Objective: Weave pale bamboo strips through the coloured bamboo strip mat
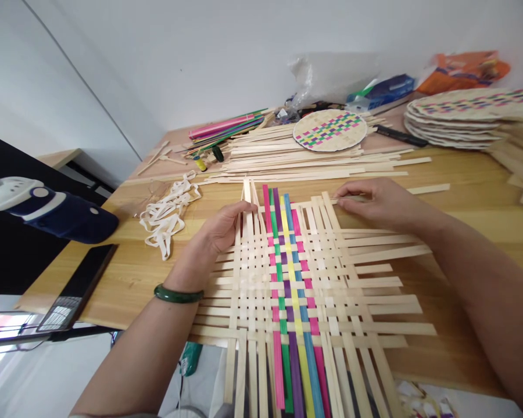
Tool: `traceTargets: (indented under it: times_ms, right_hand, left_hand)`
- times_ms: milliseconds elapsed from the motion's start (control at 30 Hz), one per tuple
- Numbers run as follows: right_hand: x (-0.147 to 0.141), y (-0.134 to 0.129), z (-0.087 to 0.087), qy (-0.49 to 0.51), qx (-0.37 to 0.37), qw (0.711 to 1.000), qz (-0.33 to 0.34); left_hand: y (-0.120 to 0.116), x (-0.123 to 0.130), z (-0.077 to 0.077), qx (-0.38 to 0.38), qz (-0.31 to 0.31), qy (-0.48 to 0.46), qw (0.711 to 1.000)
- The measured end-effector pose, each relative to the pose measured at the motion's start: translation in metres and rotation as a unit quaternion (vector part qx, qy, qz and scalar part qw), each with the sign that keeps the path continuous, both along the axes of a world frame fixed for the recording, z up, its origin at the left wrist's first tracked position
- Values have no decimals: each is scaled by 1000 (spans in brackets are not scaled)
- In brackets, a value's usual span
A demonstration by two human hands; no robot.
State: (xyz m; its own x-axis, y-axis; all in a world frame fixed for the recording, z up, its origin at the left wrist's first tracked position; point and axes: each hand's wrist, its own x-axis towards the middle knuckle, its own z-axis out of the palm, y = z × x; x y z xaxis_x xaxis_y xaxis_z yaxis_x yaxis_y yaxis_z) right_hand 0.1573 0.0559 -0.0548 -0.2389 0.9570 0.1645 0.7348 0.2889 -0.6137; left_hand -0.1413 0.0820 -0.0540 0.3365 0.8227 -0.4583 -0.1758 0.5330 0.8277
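A woven mat of flat bamboo strips lies in front of me, its lower strip ends hanging past the table's near edge. Pink, green, purple, yellow and blue strips run lengthwise through its middle. My left hand, with a dark green bangle on the wrist, pinches the upright strips at the mat's upper left corner. At the upper right, my right hand has thumb and fingers closed on a pale bamboo strip, which sticks out to the right behind the hand. That strip seems to pass across the mat's top between the upright strips.
Loose bamboo strips and a round woven piece lie behind the mat. A stack of round woven pieces stands at the right. White ribbon, a dark blue bottle and a black flat object are at the left.
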Motion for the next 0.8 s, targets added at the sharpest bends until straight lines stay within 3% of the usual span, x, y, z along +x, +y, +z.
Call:
traceTargets:
  times_ms: [800]
  right_hand:
    - [-1, -2, 4, 13, -17, 1000, -20]
  left_hand:
    - [1, -2, -5, 26, -18, -15, 999]
